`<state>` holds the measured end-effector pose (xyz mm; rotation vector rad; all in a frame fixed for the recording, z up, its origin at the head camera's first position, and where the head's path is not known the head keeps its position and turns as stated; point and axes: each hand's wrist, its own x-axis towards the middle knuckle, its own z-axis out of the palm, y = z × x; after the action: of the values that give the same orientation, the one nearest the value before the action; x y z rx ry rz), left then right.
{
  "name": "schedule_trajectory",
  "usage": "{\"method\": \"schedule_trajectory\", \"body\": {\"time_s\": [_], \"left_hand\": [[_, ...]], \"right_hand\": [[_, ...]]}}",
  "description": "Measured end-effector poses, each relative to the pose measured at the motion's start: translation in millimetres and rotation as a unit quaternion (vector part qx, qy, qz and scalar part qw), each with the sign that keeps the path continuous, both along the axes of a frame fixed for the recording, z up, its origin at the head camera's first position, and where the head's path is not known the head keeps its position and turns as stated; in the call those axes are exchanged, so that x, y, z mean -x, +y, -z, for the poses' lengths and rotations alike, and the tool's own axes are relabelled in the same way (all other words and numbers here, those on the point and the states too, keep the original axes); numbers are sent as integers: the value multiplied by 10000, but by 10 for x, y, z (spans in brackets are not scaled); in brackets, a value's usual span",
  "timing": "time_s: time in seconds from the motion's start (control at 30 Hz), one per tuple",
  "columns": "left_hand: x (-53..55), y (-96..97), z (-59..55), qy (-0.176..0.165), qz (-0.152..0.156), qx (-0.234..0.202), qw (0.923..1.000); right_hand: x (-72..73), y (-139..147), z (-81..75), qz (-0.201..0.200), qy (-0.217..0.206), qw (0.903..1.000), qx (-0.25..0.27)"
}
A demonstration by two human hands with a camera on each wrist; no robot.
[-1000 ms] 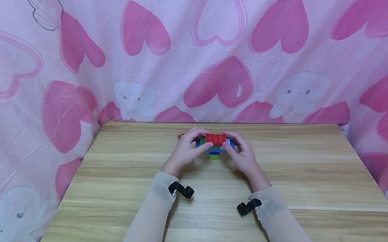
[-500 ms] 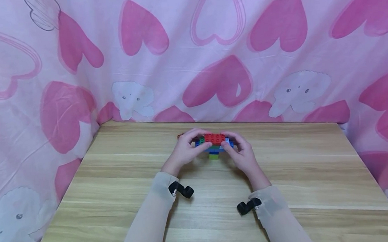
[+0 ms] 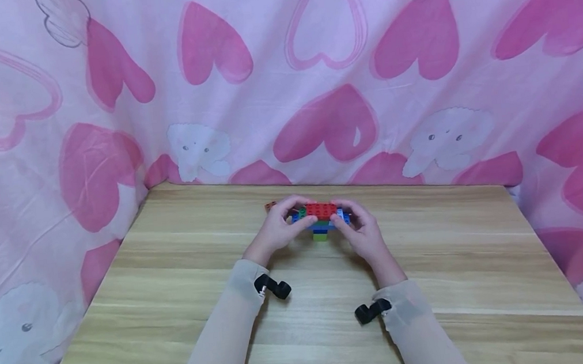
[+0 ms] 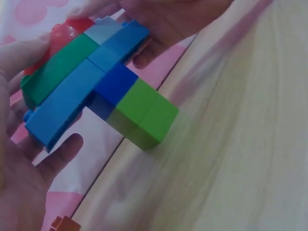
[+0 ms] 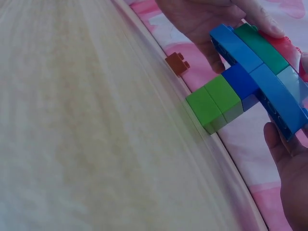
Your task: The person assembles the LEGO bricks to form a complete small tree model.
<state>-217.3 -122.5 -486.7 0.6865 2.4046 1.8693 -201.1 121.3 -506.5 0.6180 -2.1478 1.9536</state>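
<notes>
A toy brick model [image 3: 319,226] stands on the table between my two hands. Its narrow column has light green bricks [image 4: 147,113] below a dark blue brick [image 4: 117,84]. Across that lie blue curved bricks [image 5: 279,98], then a green brick [image 5: 262,45] and a pale blue brick [image 4: 103,31]. A red brick [image 3: 321,210] forms the top. My left hand [image 3: 275,229] grips the model's left end, thumb at the front of the red brick. My right hand [image 3: 362,233] holds the other end, thumb at the red brick's near right corner.
A small orange-brown brick [image 5: 177,64] lies on the wooden table [image 3: 215,258] behind my left hand. A pink heart-patterned curtain [image 3: 265,120] hangs along the table's back and sides. Black camera mounts [image 3: 273,286] sit on both wrists.
</notes>
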Motion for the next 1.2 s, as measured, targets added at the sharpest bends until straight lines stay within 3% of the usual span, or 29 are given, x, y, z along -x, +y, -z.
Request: {"method": "schedule_trajectory", "body": {"time_s": [0.4,0.9,1.2], "left_hand": [[4,7,20,-1,99,-23,9999],[-9,-16,-33,33,69,215,9997],[-27,-21,-97,85,47,516,9986]], "right_hand": [[-10,3,43,44,-357,9994,13],[17,3,112,-41,-269,9996,50],[-14,-3,73,-197,-242,9993,209]]}}
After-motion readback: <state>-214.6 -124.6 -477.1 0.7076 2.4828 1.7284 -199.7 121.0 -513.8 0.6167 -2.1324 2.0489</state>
